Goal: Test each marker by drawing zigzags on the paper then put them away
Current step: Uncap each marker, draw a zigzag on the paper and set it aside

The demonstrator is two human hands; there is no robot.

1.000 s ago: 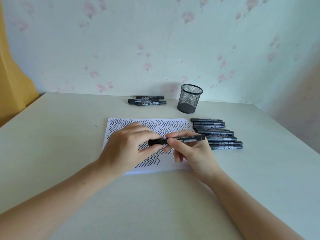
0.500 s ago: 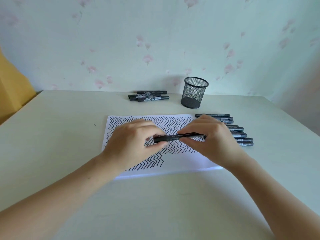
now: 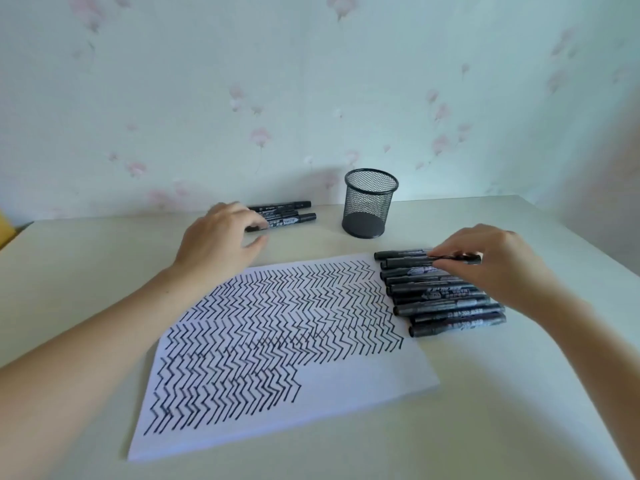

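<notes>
The hands have split apart since a moment ago! The right hand [image 3: 491, 268] has carried the black marker [image 3: 457, 257] off the paper [image 3: 346, 382] and pinches it in curled fingertips over the far end of the marker row [image 3: 446, 299] beside the sheet. The left hand [image 3: 218, 244] has reached back to the small marker pile [image 3: 287, 216] near the wall, fingers loosely spread, touching it. The mesh pen cup [image 3: 369, 206] stands upright between the two groups.

black markers [image 3: 446, 299] rowed beside zigzagged paper [image 3: 277, 341]
</notes>
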